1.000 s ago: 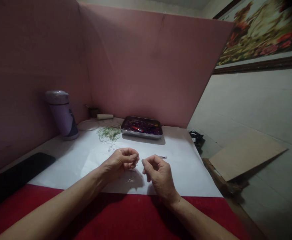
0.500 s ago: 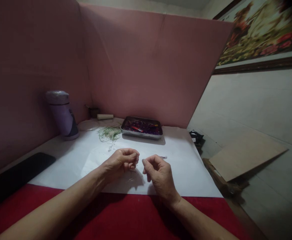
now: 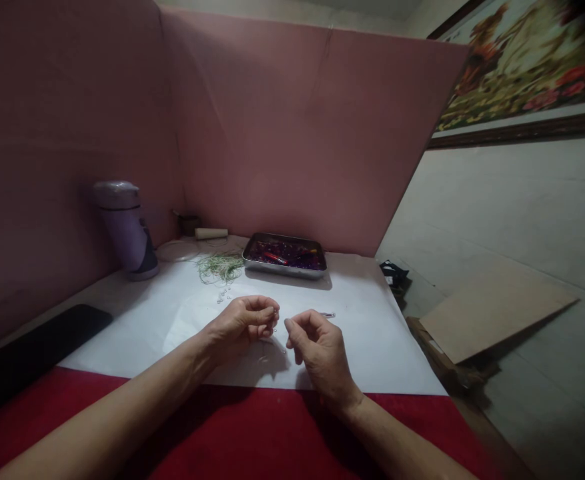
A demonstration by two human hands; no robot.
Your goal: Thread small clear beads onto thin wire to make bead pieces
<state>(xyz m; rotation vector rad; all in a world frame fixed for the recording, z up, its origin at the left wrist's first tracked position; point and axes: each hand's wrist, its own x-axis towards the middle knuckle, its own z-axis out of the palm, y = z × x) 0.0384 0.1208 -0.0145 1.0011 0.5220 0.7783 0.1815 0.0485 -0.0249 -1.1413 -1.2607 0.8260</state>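
My left hand (image 3: 249,320) is closed in a pinch above the white sheet (image 3: 362,353), with a tiny bead-like piece showing at its fingertips. A thin thread with small shiny beads (image 3: 275,331) seems to hang just below those fingers. To the right, a short gap away, my right hand (image 3: 319,343) has thumb and forefinger pressed together. What it holds, if anything, is too small to make out. Several small clear rings or beads (image 3: 222,297) lie on the sheet beyond my left hand. Behind my right hand lies a small slim item (image 3: 328,315), partly hidden.
A metal tray (image 3: 287,272) of dark purple beads, with a red tool inside, stands at the back. Left of it are a tangle of green threads (image 3: 221,267), a pale roll (image 3: 211,233) and a purple flask (image 3: 129,233). A black phone-like slab (image 3: 47,353) lies left. Pink partitions surround the table.
Both hands keep nearly the same pose and place. The view has shifted very slightly; nothing visibly taken up or let go.
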